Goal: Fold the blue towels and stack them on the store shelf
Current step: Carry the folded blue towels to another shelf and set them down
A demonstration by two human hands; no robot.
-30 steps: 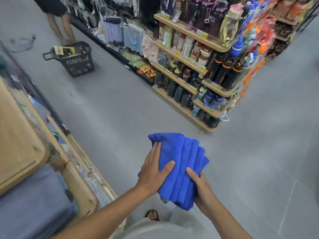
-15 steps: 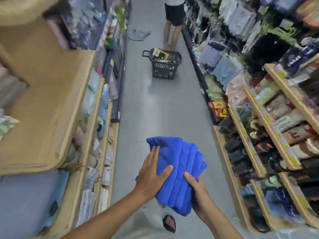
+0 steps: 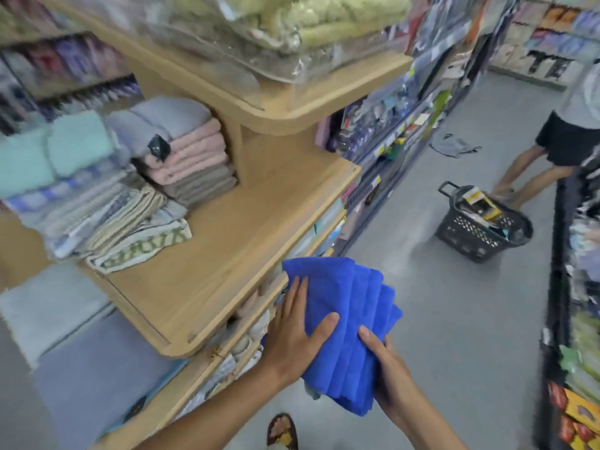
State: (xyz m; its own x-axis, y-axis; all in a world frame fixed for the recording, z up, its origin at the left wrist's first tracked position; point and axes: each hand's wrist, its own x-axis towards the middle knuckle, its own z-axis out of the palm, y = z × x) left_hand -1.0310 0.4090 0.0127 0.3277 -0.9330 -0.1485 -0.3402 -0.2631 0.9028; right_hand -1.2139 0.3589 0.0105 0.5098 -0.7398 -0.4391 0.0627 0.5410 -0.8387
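Blue towels (image 3: 344, 298) stayed gripped by the right hand (image 3: 389, 373), left hand (image 3: 292, 336) flat on top, now near the front corner of the wooden shelf (image 3: 227, 254).

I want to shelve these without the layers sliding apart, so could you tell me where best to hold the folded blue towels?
I'd clamp the folded blue towels at their near end, from the near side, palm above and fingers beneath. The layers fan to the right, so span them all, as the left hand and right hand do, leaving the far end free for the wooden shelf.
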